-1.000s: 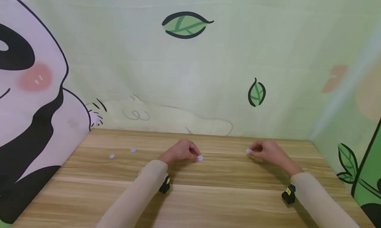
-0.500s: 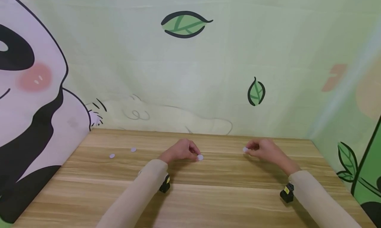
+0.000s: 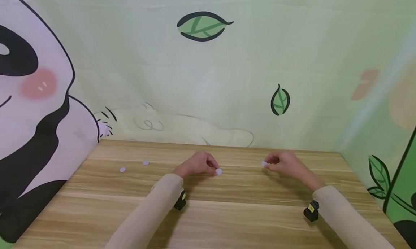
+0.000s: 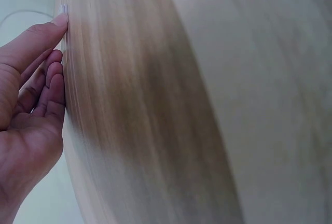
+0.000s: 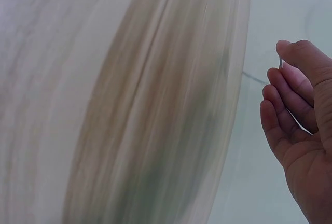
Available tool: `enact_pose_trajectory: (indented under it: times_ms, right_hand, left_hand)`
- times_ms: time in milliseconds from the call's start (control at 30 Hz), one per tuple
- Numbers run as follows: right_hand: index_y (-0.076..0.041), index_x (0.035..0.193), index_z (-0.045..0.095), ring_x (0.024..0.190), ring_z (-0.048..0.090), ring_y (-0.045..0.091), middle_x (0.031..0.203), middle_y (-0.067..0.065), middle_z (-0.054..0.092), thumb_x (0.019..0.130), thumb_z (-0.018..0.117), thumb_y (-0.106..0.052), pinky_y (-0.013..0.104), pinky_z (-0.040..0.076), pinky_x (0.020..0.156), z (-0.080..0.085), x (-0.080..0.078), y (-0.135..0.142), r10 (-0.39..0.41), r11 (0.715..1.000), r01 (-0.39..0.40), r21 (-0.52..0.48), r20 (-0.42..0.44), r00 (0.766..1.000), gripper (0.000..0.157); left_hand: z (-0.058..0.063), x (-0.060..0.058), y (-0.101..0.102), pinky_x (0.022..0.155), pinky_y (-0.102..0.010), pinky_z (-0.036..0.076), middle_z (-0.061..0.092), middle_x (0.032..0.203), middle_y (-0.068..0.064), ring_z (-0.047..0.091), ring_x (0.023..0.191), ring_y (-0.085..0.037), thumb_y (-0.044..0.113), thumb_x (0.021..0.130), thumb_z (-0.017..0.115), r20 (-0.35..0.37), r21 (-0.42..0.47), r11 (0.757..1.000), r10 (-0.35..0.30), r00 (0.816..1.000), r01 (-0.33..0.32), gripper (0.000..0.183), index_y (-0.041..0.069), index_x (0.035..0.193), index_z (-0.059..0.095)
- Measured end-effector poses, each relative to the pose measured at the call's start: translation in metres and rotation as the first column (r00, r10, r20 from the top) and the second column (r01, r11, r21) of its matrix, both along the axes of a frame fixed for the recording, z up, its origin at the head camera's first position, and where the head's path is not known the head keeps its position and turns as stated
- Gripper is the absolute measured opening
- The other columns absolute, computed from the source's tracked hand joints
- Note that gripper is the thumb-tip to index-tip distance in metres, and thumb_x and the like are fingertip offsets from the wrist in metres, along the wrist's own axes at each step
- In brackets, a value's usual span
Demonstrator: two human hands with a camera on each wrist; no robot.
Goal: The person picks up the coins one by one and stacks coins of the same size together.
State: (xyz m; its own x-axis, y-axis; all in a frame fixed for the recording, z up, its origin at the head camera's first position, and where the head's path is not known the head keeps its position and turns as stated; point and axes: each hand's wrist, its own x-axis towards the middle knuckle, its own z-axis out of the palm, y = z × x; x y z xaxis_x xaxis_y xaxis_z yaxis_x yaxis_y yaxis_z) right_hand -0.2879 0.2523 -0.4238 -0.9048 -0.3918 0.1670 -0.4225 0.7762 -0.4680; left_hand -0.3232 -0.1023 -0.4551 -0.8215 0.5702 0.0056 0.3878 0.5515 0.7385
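My left hand (image 3: 199, 164) is low over the middle of the wooden table (image 3: 208, 223), with thumb and fingertips at a small white round disc (image 3: 219, 171). The left wrist view shows the left hand (image 4: 36, 99) close to the tabletop, the disc's thin edge (image 4: 65, 9) at the thumb tip. To the right, my right hand (image 3: 286, 166) pinches another white round disc (image 3: 264, 163) between thumb and forefinger, held above the wood. Seen edge-on in the right wrist view, that disc is a thin sliver (image 5: 280, 63) in the right hand (image 5: 306, 120).
Two more white discs, a nearer one (image 3: 122, 169) and a farther one (image 3: 146, 163), lie flat on the table's left side. Behind the table hangs a pale green cloth (image 3: 227, 68) printed with leaves and a panda. Each wrist carries a small black camera (image 3: 311, 210).
The right hand has moved a little to the left with its disc, toward the left hand. The left hand and its disc have stayed in place.
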Motion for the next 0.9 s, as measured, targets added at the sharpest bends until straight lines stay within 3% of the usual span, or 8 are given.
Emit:
enact_pose_trajectory:
  times_ms: [333,900]
  right_hand:
    - [-0.007,0.095,0.074,0.081,0.062,0.011,0.088,0.000,0.072,0.088,0.080,-0.018,0.028,0.053,0.071,-0.002,0.001,-0.011,0.076,0.997,-0.076,-0.019,-0.027,0.997,0.014]
    - [-0.008,0.095,0.074,0.087,0.067,0.016,0.091,0.000,0.073,0.089,0.079,-0.018,0.034,0.055,0.077,-0.001,-0.001,-0.031,0.138,0.990,-0.139,-0.032,-0.026,0.990,0.013]
  left_hand:
    - [0.001,0.001,0.001,0.076,-0.023,0.050,0.072,0.095,0.002,0.060,0.085,-0.008,0.010,0.080,0.087,0.009,-0.003,1.000,0.004,1.000,-0.004,0.014,0.009,0.092,0.081]
    - [0.001,0.001,0.001,0.076,-0.022,0.049,0.072,0.095,0.002,0.059,0.085,-0.008,0.010,0.081,0.087,0.012,-0.010,1.000,0.008,1.000,-0.008,0.014,0.009,0.093,0.080]
